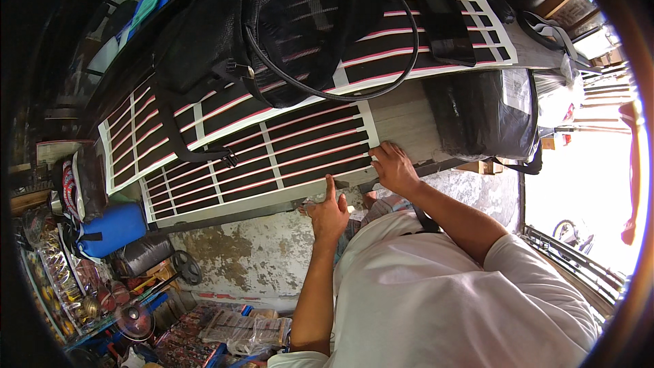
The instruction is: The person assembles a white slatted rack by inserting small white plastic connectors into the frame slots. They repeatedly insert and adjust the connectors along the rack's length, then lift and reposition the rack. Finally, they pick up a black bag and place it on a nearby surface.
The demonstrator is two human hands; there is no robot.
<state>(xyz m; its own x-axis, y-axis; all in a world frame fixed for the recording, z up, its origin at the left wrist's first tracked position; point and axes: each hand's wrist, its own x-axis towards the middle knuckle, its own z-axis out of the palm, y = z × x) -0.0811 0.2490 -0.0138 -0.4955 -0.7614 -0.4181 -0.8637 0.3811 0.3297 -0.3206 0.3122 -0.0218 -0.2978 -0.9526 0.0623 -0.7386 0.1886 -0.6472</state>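
Note:
A long sheet printed with rows of black strips between white and pink lines lies along the near side of the workbench. At its near edge is my left hand, index finger stretched out to touch the edge and thumb apart. My right hand is at the sheet's right end, its bent fingers close together on the white border; the thumb's grip is partly hidden. Behind lies a second, larger striped sheet, overlapping the first. A black bag with a looped handle rests on it.
On the bench's right stand a dark wrapped parcel and a flat black device. Rolls of tape sit at the far right. A blue cylindrical bag is by the left end. A fan and packaged goods fill the lower left.

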